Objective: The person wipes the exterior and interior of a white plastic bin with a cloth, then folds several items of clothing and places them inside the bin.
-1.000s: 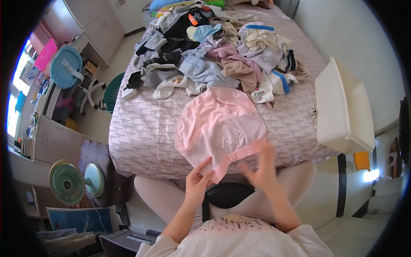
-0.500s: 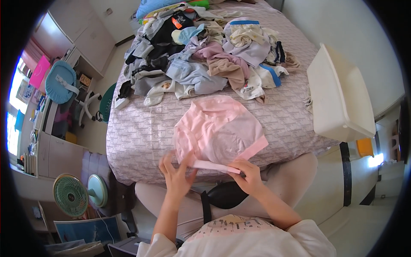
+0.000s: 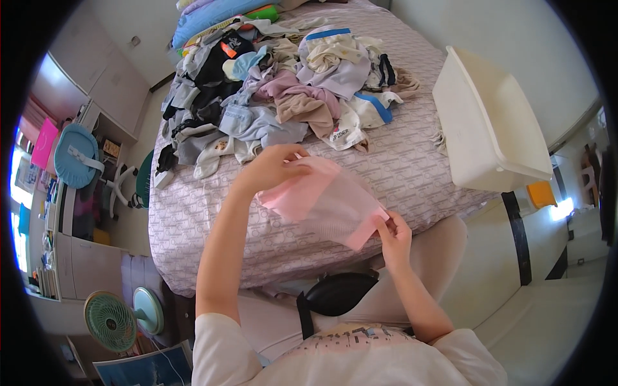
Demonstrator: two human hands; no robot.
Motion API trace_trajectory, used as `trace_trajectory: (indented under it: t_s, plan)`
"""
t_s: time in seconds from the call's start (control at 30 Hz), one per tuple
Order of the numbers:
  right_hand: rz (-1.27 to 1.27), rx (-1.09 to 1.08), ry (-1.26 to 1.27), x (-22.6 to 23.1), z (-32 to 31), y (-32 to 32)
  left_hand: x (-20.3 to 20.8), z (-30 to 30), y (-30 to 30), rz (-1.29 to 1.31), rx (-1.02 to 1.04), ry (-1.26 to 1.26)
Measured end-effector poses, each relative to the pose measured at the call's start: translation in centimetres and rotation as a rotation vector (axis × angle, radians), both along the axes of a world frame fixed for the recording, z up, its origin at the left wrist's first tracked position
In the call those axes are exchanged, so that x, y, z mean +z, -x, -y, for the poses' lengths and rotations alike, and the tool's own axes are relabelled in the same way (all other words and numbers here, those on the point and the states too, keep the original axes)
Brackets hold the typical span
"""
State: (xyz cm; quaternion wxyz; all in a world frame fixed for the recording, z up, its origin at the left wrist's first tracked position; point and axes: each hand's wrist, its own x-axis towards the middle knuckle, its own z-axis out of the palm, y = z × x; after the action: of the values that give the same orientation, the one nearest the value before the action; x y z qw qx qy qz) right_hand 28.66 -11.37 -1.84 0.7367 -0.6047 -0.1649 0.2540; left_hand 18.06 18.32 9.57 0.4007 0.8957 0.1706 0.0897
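A pink garment with a ribbed, paler panel and a solid pink band is stretched between my hands, over the near part of the bed. Up at its far left side, my left hand is closed on the fabric, thumb and fingers bent over the edge. My right hand pinches the corner of the band at the near right. Folds under the left hand are hidden by the hand and forearm.
A large heap of mixed clothes covers the far part of the bed. At the right stands a cream plastic bin. A green fan is at lower left. A black pouch-like thing lies between my legs.
My left hand has moved from the garment's near edge to its far left side. My right hand has moved right and a little farther away. The garment has turned and been pulled out between them.
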Motion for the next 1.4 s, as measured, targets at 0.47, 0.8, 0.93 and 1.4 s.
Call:
trace_trajectory:
  t_s: [0.47,0.8,0.93,1.4]
  plan:
    - [0.475,-0.068,0.336,1.5,-0.1,-2.6,-2.5,-2.7,5.4,0.048,0.364,0.051]
    - [0.836,0.075,0.381,2.3,-0.2,-3.3,-3.7,2.0,6.6,0.052,0.637,0.247]
    - [0.273,0.301,0.273,3.6,-1.4,-1.0,-4.0,-1.7,5.8,0.376,0.551,0.192]
    - [0.114,0.405,0.251,3.5,-3.6,3.1,-11.1,14.4,12.4,0.455,0.127,-0.675]
